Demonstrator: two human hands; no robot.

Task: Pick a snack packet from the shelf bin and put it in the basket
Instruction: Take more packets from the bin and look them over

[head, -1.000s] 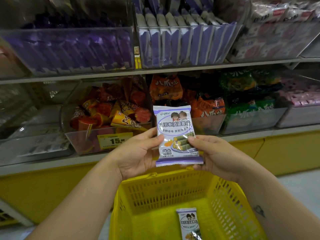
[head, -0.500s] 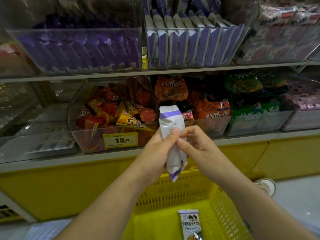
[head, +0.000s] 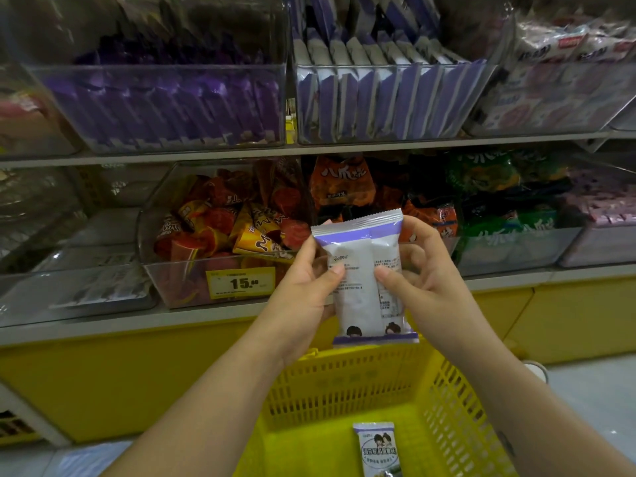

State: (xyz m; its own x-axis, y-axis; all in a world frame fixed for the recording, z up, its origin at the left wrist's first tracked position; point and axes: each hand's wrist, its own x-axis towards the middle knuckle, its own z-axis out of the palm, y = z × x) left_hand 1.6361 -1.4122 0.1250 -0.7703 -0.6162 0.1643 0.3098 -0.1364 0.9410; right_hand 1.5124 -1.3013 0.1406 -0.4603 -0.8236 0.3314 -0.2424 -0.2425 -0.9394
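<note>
Holds the packet (head: 364, 280) upright, plain back face toward the camera, just over the far rim of the basket (head: 344, 383), well below the far bin (head: 385, 67) of similar purple-edged packs. Pinches it from both sides: left grip (head: 303, 297) with thumb on the left half and fingers curled behind, right grip (head: 423, 270) with thumb on the right half, fingers likewise behind. Looks like the carry step, with the pick from the bin done and the drop not yet made. Calls next for lowering past the rim toward the near floor of the basket, where a second pack (head: 377, 449) lies, then spreading both grips to let go. Needs only to clear the rim.
</note>
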